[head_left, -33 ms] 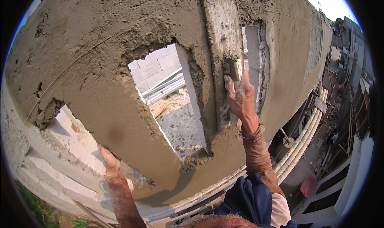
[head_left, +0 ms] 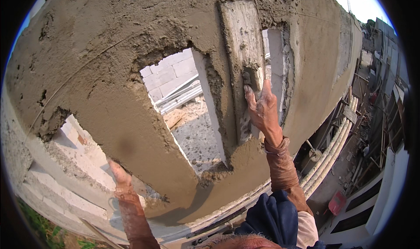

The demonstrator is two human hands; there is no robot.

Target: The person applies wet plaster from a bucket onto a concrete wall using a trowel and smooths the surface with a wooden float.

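Note:
My right hand (head_left: 265, 111) is closed round the handle of a long wooden plastering float (head_left: 243, 39), its pale back crusted with dried mortar. The float lies flat against the strip of wet plaster (head_left: 223, 96) between two window openings. At lower left, my left hand (head_left: 120, 174) grips the edge of another wall opening, its fingers partly hidden behind that edge. Brown wet plaster (head_left: 131, 131) covers most of the wall around the openings, rough above and smoother below.
Through the middle opening (head_left: 188, 118) I see grey blocks and stacked metal lengths. Scaffold poles (head_left: 332, 155) run along the wall's foot on the right. Beyond lies a lower alley with rubble, a red object (head_left: 337, 203) and a white structure (head_left: 372, 205). Greenery (head_left: 39, 227) shows at lower left.
The float and my right hand have shifted slightly to the left and down along the wall. My left hand stays at the opening's edge.

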